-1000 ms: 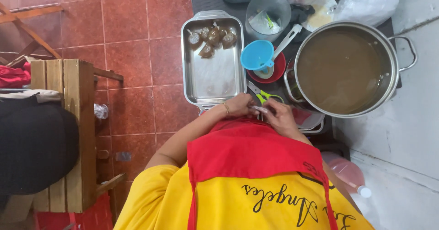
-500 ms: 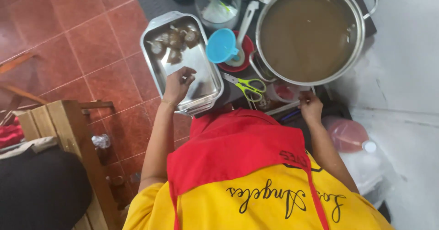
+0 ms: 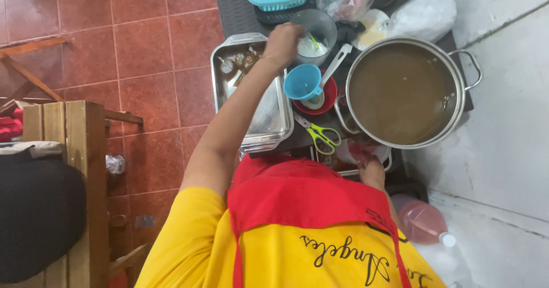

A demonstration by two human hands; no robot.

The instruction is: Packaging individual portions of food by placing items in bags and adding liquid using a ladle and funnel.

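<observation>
Red tile floor (image 3: pixel 143 42), dark surface (image 3: pixel 231 8) packed tight so everything's within reach. Left hand (image 3: pixel 282 43) is curled at the rim of the clear container (image 3: pixel 314 33) of small bags. Right hand (image 3: pixel 372 172), grip hidden, rests by the pot (image 3: pixel 403 93) of brown liquid. Metal tray (image 3: pixel 274 122) holds tied pouches.

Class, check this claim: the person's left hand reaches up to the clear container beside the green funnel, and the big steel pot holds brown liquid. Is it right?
Not quite. In the head view the funnel is blue, not green. The left hand does reach to the clear container, and the steel pot holds brown liquid.
</observation>
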